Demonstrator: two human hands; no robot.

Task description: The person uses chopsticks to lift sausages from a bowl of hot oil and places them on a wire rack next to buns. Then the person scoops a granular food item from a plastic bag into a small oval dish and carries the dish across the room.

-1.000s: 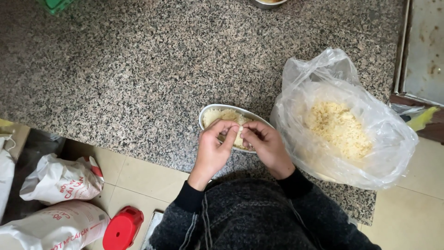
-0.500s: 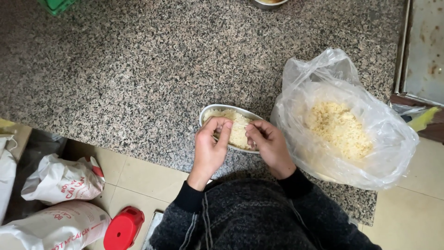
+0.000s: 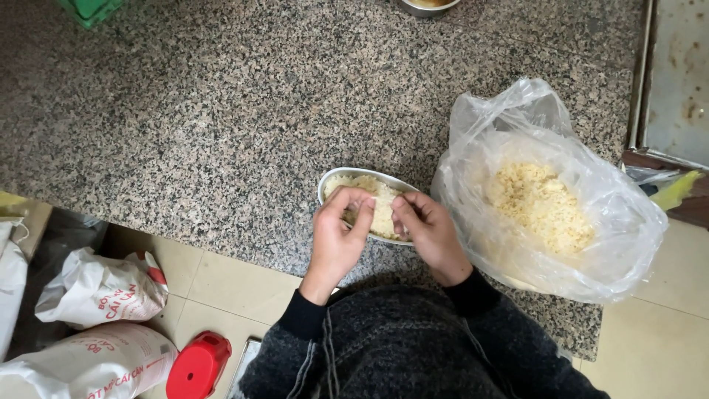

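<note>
A small oval metal dish (image 3: pixel 330 182) sits near the front edge of a speckled granite counter (image 3: pixel 221 111). It is filled with a pale yellow crumbly mixture (image 3: pixel 382 207). My left hand (image 3: pixel 337 236) and my right hand (image 3: pixel 430 233) meet over the dish, their fingers curled onto the mixture and pressing or pinching it. Their fingertips hide the dish's near rim. To the right, a clear plastic bag (image 3: pixel 546 192) stands open on the counter and holds more of the same yellow crumbs.
A metal bowl (image 3: pixel 428 6) peeks in at the top edge, a green item (image 3: pixel 88 9) at top left. A metal tray (image 3: pixel 679 81) lies at the right. On the tiled floor below are white sacks (image 3: pixel 96 292) and a red stool (image 3: pixel 198 366).
Both hands have shifted slightly on the mixture in the dish; my left fingers now curl further over it. The dish and the bag stay in place.
</note>
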